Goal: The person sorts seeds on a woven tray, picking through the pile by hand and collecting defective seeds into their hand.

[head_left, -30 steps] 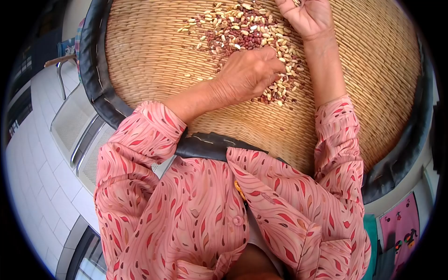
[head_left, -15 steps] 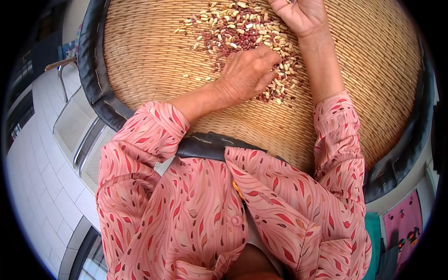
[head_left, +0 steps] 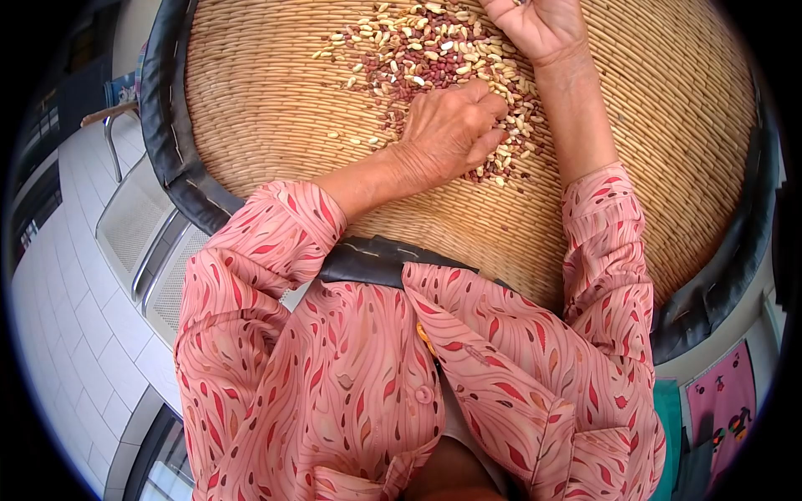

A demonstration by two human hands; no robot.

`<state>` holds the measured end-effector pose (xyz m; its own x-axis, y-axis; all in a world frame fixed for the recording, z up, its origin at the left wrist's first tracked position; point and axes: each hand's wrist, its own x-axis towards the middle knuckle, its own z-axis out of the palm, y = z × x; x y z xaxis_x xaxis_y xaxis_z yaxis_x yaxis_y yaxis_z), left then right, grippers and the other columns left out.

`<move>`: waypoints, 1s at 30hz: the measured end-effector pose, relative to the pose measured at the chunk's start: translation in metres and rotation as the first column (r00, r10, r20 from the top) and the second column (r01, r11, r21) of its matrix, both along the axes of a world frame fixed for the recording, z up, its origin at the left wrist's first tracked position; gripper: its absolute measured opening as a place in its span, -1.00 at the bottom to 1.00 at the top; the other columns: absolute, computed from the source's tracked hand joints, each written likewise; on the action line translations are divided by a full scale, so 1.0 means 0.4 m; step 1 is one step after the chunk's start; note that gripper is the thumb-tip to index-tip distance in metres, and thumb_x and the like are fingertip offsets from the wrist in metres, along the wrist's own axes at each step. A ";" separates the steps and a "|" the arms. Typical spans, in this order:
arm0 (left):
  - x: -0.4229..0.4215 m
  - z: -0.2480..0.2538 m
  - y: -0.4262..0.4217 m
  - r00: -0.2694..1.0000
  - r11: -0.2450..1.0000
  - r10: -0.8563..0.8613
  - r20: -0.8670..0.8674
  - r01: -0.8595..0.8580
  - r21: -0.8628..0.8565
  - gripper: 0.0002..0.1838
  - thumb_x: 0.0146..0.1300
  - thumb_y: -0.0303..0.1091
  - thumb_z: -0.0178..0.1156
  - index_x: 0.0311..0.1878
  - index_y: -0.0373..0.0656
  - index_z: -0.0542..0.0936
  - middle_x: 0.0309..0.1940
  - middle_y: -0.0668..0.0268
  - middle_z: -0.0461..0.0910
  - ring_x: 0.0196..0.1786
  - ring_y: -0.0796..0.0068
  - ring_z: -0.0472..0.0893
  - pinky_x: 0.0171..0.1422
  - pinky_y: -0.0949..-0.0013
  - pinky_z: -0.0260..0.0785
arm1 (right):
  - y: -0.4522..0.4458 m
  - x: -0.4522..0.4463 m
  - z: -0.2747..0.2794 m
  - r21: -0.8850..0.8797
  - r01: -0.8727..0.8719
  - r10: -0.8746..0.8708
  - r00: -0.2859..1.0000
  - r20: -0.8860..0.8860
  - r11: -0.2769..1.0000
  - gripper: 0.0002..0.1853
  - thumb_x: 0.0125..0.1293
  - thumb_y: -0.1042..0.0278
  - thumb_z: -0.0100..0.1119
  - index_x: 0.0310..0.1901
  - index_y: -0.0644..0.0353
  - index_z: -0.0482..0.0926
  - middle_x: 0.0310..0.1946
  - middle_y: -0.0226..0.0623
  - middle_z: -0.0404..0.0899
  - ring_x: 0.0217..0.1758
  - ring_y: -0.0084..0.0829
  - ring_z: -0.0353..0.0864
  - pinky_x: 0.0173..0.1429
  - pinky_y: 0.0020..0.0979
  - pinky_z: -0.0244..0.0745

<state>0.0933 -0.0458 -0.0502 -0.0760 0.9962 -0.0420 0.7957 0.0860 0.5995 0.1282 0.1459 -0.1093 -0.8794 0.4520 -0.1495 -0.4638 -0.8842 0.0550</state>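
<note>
On our woven tray (head_left: 259, 108), red and cream beans (head_left: 426, 63) lie scattered at the frame's upper centre, where our left hand (head_left: 455, 125) is curled palm-down; we judge the step to be picking through them, the next move calling for a fine pinch on single beans. Its fingertips are hidden beneath, so we cannot tell what they grip. Farther right, our right hand (head_left: 543, 29) is palm up at the top edge, which cuts off its fingers, leaving its opening and contents unclear.
</note>
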 end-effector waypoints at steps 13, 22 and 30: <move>0.020 -0.002 0.008 0.995 0.995 0.095 0.024 -0.094 -0.010 -0.93 0.11 -0.39 0.27 -0.37 -0.15 0.60 -0.48 0.26 0.56 -0.47 0.18 0.60 -0.41 0.14 0.43 | 0.000 0.006 -0.002 0.018 0.021 -0.022 0.998 0.060 1.000 -0.69 0.49 0.32 0.03 -0.11 0.49 0.58 -0.05 0.10 0.64 -0.06 -0.24 0.68 0.13 -0.22 0.66; -0.116 0.125 0.099 0.953 0.932 0.295 0.070 -0.303 0.201 -0.94 0.22 -0.46 0.26 -0.31 -0.24 0.62 -0.51 0.30 0.63 -0.45 0.60 0.60 -0.36 0.43 0.45 | -0.025 0.002 0.023 0.066 -0.024 0.011 0.982 0.190 0.998 -0.69 0.46 0.29 0.08 -0.08 0.46 0.59 -0.06 0.05 0.65 0.00 -0.20 0.66 0.18 -0.15 0.61; -0.263 0.167 0.075 0.916 0.899 0.336 0.218 -0.382 0.217 -0.88 0.32 -0.56 0.13 -0.12 -0.34 0.59 -0.47 0.27 0.63 -0.37 0.52 0.63 -0.31 0.40 0.44 | -0.054 -0.006 0.043 0.009 -0.014 0.013 0.992 0.129 1.000 -0.68 0.47 0.32 0.04 -0.05 0.49 0.57 -0.02 0.06 0.64 0.05 -0.16 0.63 0.24 -0.18 0.58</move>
